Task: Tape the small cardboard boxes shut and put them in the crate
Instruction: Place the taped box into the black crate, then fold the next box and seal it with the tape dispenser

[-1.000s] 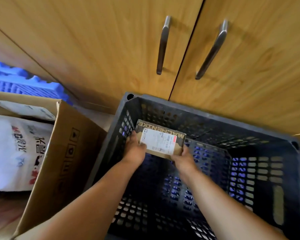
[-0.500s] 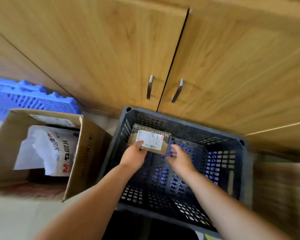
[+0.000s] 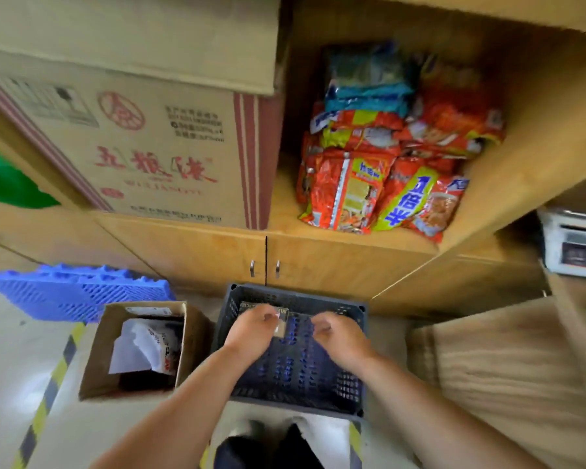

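Observation:
The dark grey plastic crate (image 3: 295,408) stands on the floor in front of me, against the wooden cabinet. A small cardboard box (image 3: 282,320) with a white label lies inside it at the far left, partly hidden behind my left hand. My left hand (image 3: 251,328) hovers over that box with loosely curled fingers and holds nothing that I can see. Over the middle of the crate, my right hand (image 3: 335,333) is also loosely curled and empty. The view is motion-blurred.
An open carton (image 3: 93,363) with white bags stands left of the crate, and a blue plastic pallet (image 3: 65,292) lies behind it. Flat cardboard sheets (image 3: 504,367) lie at the right. Above the cabinet doors (image 3: 217,255), a shelf holds a large printed carton (image 3: 149,147) and snack packs (image 3: 386,164).
Both hands let go of the small box, which stays in the crate's far left. My view rose and widened, so the shelf above the cabinet now shows.

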The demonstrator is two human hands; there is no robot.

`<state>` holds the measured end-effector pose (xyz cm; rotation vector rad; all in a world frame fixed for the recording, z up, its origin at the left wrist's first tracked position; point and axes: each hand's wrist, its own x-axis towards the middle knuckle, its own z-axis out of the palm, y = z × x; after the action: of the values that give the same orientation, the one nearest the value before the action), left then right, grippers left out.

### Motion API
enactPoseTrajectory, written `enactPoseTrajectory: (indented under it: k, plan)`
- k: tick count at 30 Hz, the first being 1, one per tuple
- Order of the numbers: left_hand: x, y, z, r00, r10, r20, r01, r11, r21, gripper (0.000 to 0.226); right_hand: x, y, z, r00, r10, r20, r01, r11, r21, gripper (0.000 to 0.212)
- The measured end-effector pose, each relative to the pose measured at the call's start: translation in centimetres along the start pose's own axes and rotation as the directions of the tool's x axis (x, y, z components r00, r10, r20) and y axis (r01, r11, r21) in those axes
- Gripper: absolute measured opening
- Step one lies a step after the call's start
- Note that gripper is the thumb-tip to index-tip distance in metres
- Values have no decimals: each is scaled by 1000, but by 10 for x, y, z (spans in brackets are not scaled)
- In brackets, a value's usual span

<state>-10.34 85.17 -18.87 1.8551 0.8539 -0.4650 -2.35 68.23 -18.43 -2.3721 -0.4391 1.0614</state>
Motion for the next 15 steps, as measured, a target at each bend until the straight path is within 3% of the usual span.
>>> enactPoseTrajectory:
  k: [9, 15]
  plan:
    - [-100, 113, 5, 963, 246, 111, -260, 956, 138, 32, -129, -21, -94, 978, -27, -209, 24, 1000, -18, 29]
    - [-135, 160, 57, 887, 384, 257, -435, 881, 186, 26, -204, 13, -127, 929, 80, -361, -60, 996, 67, 28]
